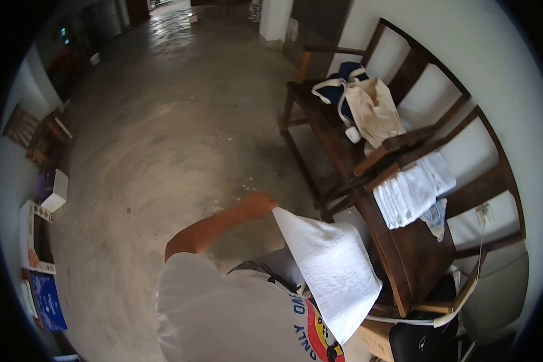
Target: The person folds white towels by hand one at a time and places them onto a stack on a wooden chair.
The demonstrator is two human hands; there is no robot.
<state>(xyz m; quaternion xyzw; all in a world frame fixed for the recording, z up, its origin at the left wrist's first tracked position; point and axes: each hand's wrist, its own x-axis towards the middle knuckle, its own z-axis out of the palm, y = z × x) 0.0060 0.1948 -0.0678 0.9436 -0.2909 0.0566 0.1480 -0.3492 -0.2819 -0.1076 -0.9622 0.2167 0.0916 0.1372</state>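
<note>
My left hand is closed on one upper corner of a white towel. The arm reaches out in front of my body. From that corner the towel hangs at a slant across my lap, down over the printed front of my shirt. My right hand does not show; the towel may hide it. Close to the towel on the right, a folded stack of white towels lies on a dark wooden bench. A blue-patterned cloth lies beside the stack.
On the seat further back lie a cream cloth bag and a dark blue item. A cord runs from a wall socket down past the bench. A black chair stands lower right. Boxes and a wooden chair line the left.
</note>
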